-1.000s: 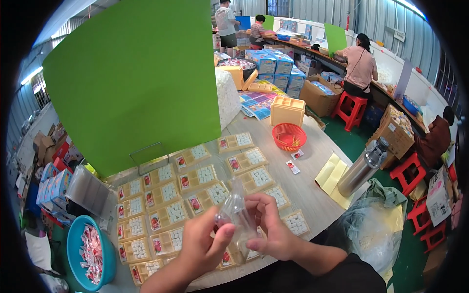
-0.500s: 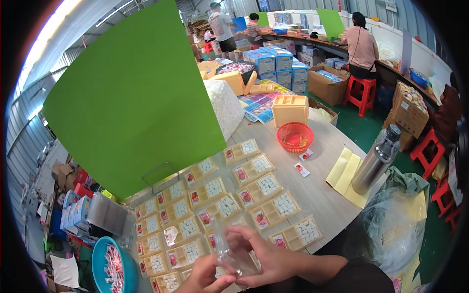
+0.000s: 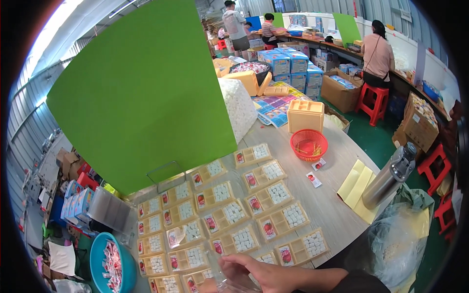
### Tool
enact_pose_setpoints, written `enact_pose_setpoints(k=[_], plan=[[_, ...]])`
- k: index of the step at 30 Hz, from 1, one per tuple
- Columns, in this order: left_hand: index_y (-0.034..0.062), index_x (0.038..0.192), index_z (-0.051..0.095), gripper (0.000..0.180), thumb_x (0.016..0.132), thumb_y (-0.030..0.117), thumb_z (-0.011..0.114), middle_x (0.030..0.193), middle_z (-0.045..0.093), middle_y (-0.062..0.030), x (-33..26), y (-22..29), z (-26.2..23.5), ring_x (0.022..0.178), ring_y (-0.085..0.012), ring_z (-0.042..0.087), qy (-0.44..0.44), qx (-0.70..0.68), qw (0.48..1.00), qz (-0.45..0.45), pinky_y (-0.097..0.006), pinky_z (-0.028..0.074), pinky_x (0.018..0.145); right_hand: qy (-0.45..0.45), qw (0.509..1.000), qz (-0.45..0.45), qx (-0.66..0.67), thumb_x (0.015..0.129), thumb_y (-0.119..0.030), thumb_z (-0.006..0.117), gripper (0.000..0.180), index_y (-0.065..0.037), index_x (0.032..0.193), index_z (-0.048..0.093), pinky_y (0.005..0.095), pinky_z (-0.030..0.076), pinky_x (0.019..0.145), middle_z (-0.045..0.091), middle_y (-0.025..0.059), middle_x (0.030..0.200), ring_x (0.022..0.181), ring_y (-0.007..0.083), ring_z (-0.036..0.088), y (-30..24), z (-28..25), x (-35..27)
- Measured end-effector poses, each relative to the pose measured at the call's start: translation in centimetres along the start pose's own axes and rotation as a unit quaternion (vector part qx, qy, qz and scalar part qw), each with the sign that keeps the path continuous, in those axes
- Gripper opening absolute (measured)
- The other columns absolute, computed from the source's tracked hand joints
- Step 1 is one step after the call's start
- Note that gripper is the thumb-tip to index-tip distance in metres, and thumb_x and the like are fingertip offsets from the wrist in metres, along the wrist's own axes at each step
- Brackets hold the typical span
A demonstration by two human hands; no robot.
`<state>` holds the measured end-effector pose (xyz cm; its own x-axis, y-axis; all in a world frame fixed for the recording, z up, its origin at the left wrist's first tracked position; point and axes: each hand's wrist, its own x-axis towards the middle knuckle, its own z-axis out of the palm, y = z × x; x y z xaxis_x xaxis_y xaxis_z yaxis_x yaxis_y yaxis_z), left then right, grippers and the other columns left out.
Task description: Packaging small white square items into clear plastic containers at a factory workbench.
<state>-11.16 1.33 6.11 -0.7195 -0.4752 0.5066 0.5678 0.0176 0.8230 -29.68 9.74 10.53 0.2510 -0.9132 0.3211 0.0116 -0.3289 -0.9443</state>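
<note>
At the lower edge, my right hand [image 3: 261, 272] is closed around a clear, thin plastic cover [image 3: 228, 282], its fingers curled over the side. My left hand [image 3: 209, 286] shows only in part, blurred and cut off by the lower edge, with its fingers against the same cover. Beneath and beyond them lie rows of cream compartment trays [image 3: 288, 220], each with white cube-shaped pieces in one part and a small strawberry-printed packet in another. One tray in the middle left carries a shiny clear piece [image 3: 181, 234] across its packet.
A green panel [image 3: 141, 97] stands behind the trays. A red basket [image 3: 309, 145] of yellow pieces, a cream case [image 3: 305, 116] and a steel flask [image 3: 388, 176] stand to the right. A turquoise tub [image 3: 128, 263] of packets is at lower left. Other people work farther back.
Both hands and the clear cover sit lower in the picture, the left hand now mostly out of it. The whole view has shifted, with the table scene farther right and slightly lower.
</note>
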Motion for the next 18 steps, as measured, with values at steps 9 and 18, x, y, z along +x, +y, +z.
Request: enact_pose_setpoints(k=[9, 18], plan=[[0.0007, 0.080, 0.067, 0.029, 0.089, 0.028, 0.072, 0.070, 0.066, -0.0102, 1.1, -0.8, 0.9, 0.062, -0.0195, 0.063, 0.050, 0.010, 0.998, 0.023, -0.034, 0.053, 0.064, 0.040, 0.999, -0.017, 0.016, 0.080, -0.033, 0.079, 0.103, -0.004, 0.152, 0.012, 0.0406, 0.034, 0.104, 0.038, 0.0190, 0.138, 0.125, 0.0293, 0.043, 1.0, 0.0, 0.1], [0.0010, 0.085, 0.066, 0.029, 0.091, 0.029, 0.069, 0.078, 0.066, -0.0079, -0.4, -1.0, 0.9, 0.073, -0.0198, 0.064, 0.052, 0.002, 0.999, -0.016, -0.038, 0.052, 0.071, 0.046, 0.998, 0.038, -0.014, 0.078, -0.035, 0.079, 0.103, -0.004, 0.151, 0.014, 0.0424, 0.036, 0.104, 0.039, 0.0203, 0.138, 0.125, 0.0316, 0.045, 0.7, 0.3, -0.6]])
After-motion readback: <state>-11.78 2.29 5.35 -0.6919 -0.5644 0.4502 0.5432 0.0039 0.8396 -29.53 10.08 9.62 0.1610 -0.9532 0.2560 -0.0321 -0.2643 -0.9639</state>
